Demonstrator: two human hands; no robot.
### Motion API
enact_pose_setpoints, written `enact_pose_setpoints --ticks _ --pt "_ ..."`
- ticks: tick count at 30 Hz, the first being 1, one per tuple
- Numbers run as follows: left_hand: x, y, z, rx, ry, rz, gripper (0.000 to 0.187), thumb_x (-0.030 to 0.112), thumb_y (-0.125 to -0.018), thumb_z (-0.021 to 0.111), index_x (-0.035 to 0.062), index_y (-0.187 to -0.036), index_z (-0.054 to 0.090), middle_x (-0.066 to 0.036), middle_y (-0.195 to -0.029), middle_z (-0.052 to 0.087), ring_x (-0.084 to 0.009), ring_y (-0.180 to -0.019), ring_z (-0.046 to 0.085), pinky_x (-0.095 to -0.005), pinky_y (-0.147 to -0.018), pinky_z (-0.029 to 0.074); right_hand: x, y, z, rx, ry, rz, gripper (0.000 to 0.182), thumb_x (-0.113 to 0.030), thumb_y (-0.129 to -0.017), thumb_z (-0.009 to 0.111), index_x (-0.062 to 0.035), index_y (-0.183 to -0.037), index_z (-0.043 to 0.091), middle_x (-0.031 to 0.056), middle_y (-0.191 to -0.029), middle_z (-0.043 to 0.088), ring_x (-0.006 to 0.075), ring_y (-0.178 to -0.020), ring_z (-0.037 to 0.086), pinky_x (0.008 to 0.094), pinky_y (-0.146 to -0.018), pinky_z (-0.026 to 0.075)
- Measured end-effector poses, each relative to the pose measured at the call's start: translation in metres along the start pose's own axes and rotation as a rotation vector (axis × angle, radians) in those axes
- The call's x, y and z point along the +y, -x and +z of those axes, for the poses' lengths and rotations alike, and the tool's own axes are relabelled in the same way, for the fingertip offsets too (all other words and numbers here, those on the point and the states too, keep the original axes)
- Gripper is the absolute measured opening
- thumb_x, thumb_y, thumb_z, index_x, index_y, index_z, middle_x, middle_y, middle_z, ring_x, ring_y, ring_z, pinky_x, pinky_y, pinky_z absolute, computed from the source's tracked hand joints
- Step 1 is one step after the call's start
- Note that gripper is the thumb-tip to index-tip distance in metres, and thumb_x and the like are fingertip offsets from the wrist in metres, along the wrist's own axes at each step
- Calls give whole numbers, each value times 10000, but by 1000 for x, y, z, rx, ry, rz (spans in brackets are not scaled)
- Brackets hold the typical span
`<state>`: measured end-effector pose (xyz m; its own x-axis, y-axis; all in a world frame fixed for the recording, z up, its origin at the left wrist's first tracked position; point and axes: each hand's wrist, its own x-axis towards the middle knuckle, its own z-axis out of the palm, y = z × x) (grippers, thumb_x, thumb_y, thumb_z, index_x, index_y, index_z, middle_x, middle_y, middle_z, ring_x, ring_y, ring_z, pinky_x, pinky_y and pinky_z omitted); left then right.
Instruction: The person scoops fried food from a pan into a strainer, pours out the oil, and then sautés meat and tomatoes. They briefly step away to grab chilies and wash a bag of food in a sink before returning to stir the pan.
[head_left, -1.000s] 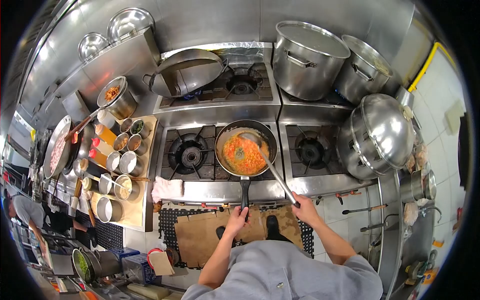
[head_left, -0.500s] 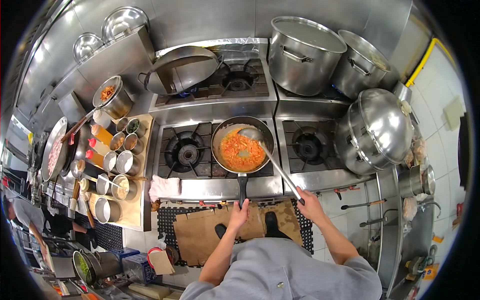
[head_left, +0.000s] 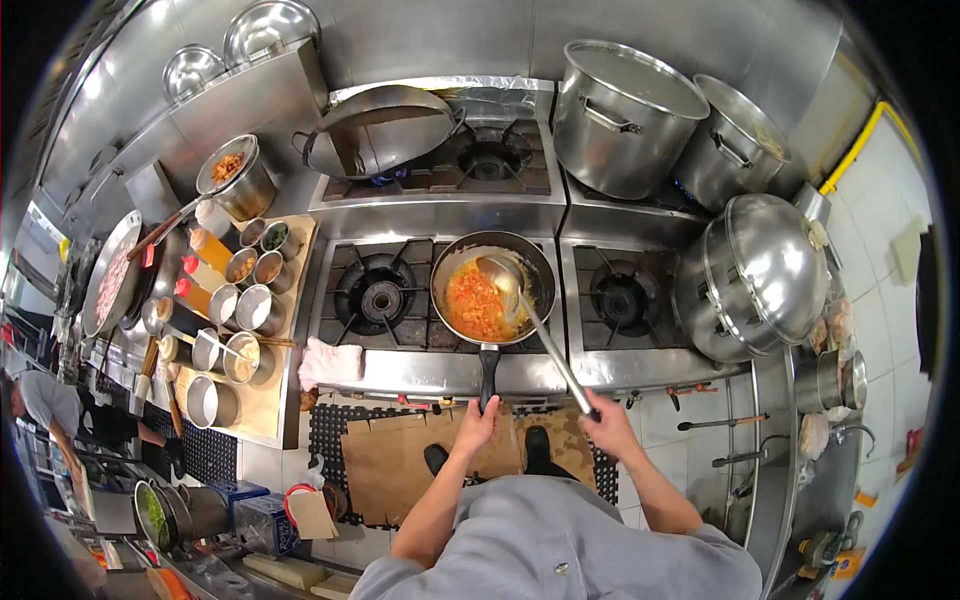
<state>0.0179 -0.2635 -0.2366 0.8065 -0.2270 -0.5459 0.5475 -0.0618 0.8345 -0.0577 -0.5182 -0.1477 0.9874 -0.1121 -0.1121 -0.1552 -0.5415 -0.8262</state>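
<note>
A dark frying pan [head_left: 545, 270] sits over the front middle burner, its black handle pointing toward me. My left hand [head_left: 478, 426] is closed around the end of that handle. In the pan, an orange-red chopped mixture [head_left: 477, 302] is gathered toward the left side, and part of the pan's bottom shows on the right. My right hand [head_left: 609, 424] grips the dark end of a long metal ladle [head_left: 548, 343]. The ladle's bowl rests inside the pan, at the right edge of the food.
A large wok [head_left: 380, 140] stands on the back burner. Tall stockpots [head_left: 628, 125] are at the back right, with a big domed steel lid [head_left: 775, 260] nearer. Seasoning tins and squeeze bottles [head_left: 210, 250] fill the left counter. Another person [head_left: 60, 415] stands far left.
The ladle's bowl has swept within the pan, and the food has shifted from spread out to bunched at the left. My right hand has moved slightly left and down.
</note>
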Motion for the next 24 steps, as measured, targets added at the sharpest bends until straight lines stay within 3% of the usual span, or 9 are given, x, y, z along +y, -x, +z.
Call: enact_pose_setpoints --ticks 1,3,7,9,10,14,17,21,24 --pt "0 1 1 3 4 3 433 476 -902 556 74 -963 408 -31 -637 497 -114 -473 467 -263 -422 380 3 -19 -3 23 171 -90 544 -65 -774 619 10 -1295 480 224 -1043 611 306 -911 608 322 -810 467" --pt "3 2 1 19 -19 -17 456 493 -897 553 63 -969 422 -34 -645 501 -117 -476 469 -262 -432 390 -17 -49 -14 -38 271 -7 523 -68 -778 604 9 -1282 487 221 -996 597 351 -892 591 349 -788 465" --pt "-5 -5 -1 34 -25 0 477 514 -890 551 58 -951 426 -35 -644 505 -123 -485 478 -268 -444 402 1 -60 -14 -27 276 -100 533 -70 -754 612 28 -1262 485 229 -913 583 360 -807 572 356 -747 458" --pt "-15 -10 -1 46 -61 46 408 487 -898 556 103 -917 418 -17 -637 491 -112 -450 457 -256 -410 377 -1 -38 -20 -94 244 -186 532 -64 -755 614 17 -1266 487 217 -897 579 312 -779 576 353 -721 459" --pt "-17 -12 0 48 -57 47 408 487 -898 556 103 -917 418 -17 -637 491 -112 -450 457 -256 -410 377 -8 -28 -30 -226 224 -47 550 -49 -751 625 -11 -1284 492 187 -919 605 241 -786 586 325 -734 470" --pt "-6 -2 -1 36 -61 36 441 504 -892 555 84 -926 424 -26 -642 504 -121 -481 479 -266 -442 401 -38 29 -45 -174 86 -79 545 -80 -763 623 -9 -1287 491 203 -954 615 264 -785 583 301 -761 470" --pt "-1 1 -1 19 -67 25 474 519 -886 554 65 -937 428 -35 -650 516 -130 -513 500 -279 -474 425 -49 44 -53 -270 1 150 558 -86 -761 628 -15 -1296 487 200 -955 618 240 -800 594 298 -762 473" --pt "-3 0 2 41 -33 25 409 490 -901 548 104 -917 412 -16 -639 491 -107 -469 464 -247 -414 372 -38 22 -47 -260 126 42 552 -68 -748 615 3 -1281 492 209 -916 596 308 -828 595 339 -759 474" --pt "-2 0 1 42 -47 7 401 482 -906 545 104 -915 412 -16 -634 488 -108 -463 458 -248 -414 370 -8 -5 -30 -55 270 -147 527 -61 -760 587 23 -1271 490 205 -895 582 370 -836 567 392 -761 460"
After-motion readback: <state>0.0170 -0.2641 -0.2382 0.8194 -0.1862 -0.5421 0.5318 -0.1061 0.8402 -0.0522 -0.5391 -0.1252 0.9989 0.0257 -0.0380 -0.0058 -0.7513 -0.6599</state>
